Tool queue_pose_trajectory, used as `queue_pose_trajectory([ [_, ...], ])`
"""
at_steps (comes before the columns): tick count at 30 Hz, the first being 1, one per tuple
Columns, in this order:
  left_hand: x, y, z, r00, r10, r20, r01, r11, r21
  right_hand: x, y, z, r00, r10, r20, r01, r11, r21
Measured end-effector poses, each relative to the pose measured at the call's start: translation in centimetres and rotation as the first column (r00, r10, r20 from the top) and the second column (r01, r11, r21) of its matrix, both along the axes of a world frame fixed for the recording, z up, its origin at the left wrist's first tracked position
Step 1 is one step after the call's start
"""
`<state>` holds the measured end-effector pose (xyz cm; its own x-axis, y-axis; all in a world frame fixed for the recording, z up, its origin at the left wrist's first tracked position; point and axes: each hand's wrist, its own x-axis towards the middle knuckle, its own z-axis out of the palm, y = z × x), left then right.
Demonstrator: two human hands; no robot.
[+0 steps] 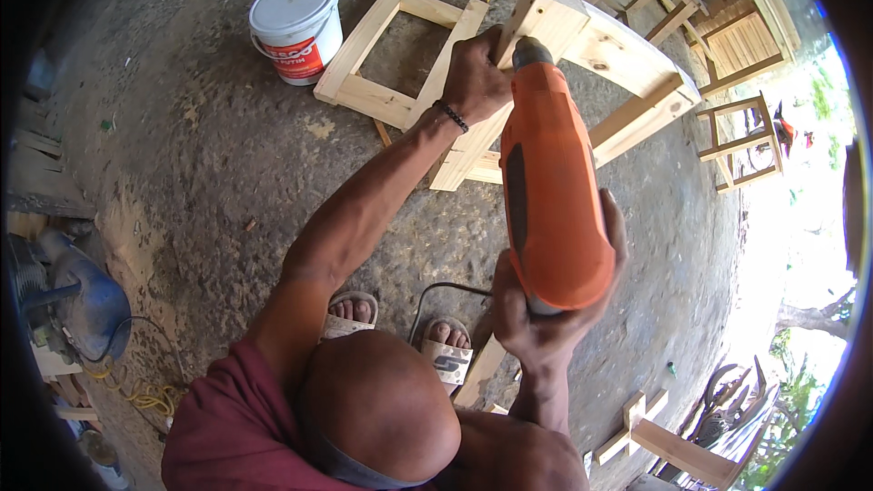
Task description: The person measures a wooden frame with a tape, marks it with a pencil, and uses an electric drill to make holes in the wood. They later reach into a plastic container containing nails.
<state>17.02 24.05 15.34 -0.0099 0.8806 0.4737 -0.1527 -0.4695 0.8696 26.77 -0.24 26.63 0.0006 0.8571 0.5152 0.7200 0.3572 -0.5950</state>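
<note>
The person's right hand (550,327) wraps its fingers around an orange drill (566,191), whose dark chuck (531,54) points at a pale wooden frame (620,51). Beside the chuck, the left hand (476,82) grips that frame, fingertips partly hidden. Farther off, a second frame (366,36) and lidded white bucket (293,11) rest on the floor (245,159).

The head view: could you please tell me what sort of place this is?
Probably a woodworking shop: the right hand holds a drill, the left hand a wooden frame, and another frame sits near the bucket.
</note>
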Motion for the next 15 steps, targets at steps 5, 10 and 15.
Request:
queue_pose_trajectory([
  [5, -0.2, -0.2, -0.3, 0.999, -0.005, 0.052, 0.008, 0.998, -0.059, 0.0, 0.5, -1.0, 0.998, 0.010, -0.069, -0.013, 0.999, -0.042],
  [10, -0.4, -0.5, 0.4, 0.999, -0.050, 0.021, 0.051, 0.998, -0.040, -0.3, 0.3, -0.7, 0.996, 0.013, -0.092, -0.020, 0.997, -0.073],
  [15, 0.6, 0.9, -0.5, 1.000, 0.010, 0.006, -0.010, 1.000, -0.010, -1.5, -0.8, 0.4, 0.977, 0.041, -0.208, -0.054, 0.997, -0.057],
])
